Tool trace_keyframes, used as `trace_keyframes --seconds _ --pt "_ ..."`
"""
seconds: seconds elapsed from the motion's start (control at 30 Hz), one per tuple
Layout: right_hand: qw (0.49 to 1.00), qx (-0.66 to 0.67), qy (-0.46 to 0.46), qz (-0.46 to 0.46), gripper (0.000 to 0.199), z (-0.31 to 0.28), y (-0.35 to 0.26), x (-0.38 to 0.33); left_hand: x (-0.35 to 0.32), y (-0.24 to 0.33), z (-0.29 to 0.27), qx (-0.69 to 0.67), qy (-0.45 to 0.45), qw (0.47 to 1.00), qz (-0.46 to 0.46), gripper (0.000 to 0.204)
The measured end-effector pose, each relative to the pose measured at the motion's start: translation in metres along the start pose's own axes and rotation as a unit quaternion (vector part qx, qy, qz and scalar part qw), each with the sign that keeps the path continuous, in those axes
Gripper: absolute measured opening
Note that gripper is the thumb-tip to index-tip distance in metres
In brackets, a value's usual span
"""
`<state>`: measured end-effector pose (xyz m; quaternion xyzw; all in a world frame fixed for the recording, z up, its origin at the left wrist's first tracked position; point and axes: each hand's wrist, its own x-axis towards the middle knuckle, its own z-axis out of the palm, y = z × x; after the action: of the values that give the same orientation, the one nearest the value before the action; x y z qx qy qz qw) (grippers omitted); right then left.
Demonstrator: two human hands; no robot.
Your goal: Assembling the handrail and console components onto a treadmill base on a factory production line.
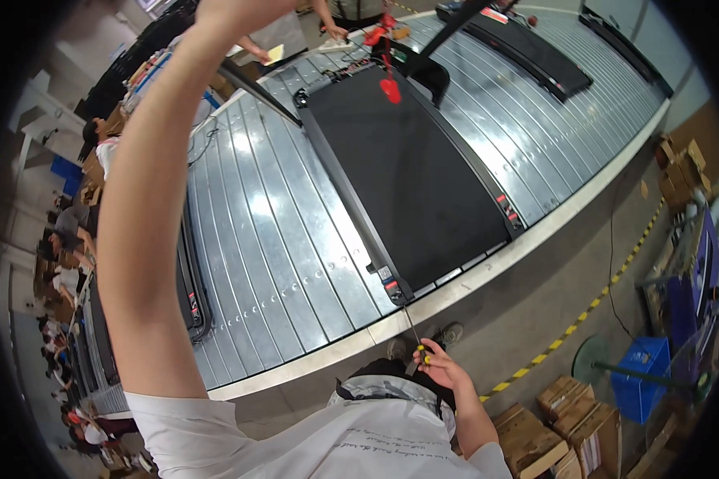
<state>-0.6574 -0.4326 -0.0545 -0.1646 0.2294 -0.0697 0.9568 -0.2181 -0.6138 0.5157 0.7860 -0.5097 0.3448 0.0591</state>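
Observation:
My right hand (439, 366) is low in front of my waist, shut on a screwdriver (414, 335) with a yellow and black handle. Its thin shaft points up toward the near corner cap (395, 287) of a black treadmill (407, 168) that lies flat on a metal slat conveyor (280, 231). The tip is just short of that corner. My left arm (152, 199) is raised straight up along the left. Its hand (240, 8) is cut by the top edge, so its grip is hidden. A red tag (391, 88) hangs over the treadmill's far end.
Another person's hands (264, 52) hold a yellow slip beyond the treadmill. More treadmills lie at the top right (527, 48) and left (192, 295). Cardboard boxes (567, 423), a blue crate (643, 383) and yellow-black floor tape (583, 319) are to my right. Several people sit at far left (64, 239).

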Motion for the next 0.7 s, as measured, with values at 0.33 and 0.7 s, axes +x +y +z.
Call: trace_keyframes --seconds 0.33,0.7 --pt "0.989 -0.047 0.028 0.139 0.081 -0.028 -0.004 -0.031 -0.013 0.035 0.013 -0.058 -0.007 0.998 0.015 0.022" --pt "0.718 -0.655 0.233 -0.040 0.088 -0.007 0.022 0.004 -0.004 0.040 -0.026 -0.037 -0.042 0.998 -0.032 0.025"
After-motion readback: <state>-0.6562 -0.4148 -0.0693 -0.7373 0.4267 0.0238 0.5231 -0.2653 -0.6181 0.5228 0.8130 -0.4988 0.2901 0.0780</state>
